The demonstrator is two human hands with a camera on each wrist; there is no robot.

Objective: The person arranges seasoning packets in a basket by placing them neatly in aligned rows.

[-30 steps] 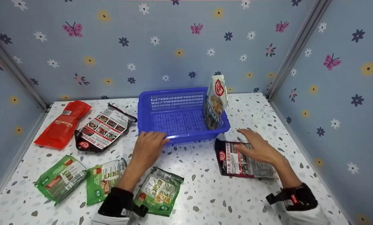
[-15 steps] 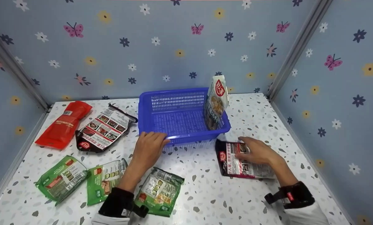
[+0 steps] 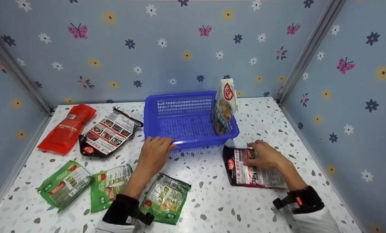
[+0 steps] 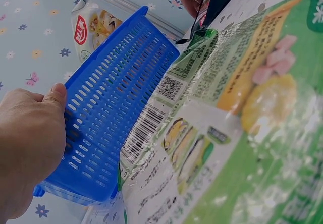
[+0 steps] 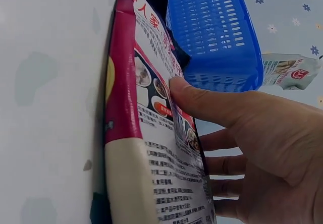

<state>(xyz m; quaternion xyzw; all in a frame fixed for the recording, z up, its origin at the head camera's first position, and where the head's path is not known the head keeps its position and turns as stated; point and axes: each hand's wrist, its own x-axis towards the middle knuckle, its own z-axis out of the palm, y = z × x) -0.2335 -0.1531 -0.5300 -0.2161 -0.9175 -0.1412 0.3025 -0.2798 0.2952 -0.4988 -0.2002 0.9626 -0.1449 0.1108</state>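
My left hand [image 3: 155,153] holds the near rim of a blue plastic basket [image 3: 193,141], thumb outside and fingers over the edge. In the basket's right end a white-topped food pouch [image 3: 223,111] stands upright, leaning a little. To the right, my right hand [image 3: 267,155] pinches a black and white seasoning packet [image 3: 240,168] lying on the table. The right wrist view has the thumb [image 5: 202,99] pressing the packet's printed face, while the other fingers reach round its far edge; their tips are hidden.
Several green packets [image 3: 167,197] lie near the left forearm, one partly behind it. A red pouch [image 3: 67,129] and another black and white packet [image 3: 107,134] lie left of the basket. Patterned walls [image 3: 180,42] enclose the speckled table [image 3: 219,207] at the back and sides.
My right hand has come down from above the black and white packet and taken hold of it; the packet has shifted slightly toward me. The left hand stays on the basket rim.
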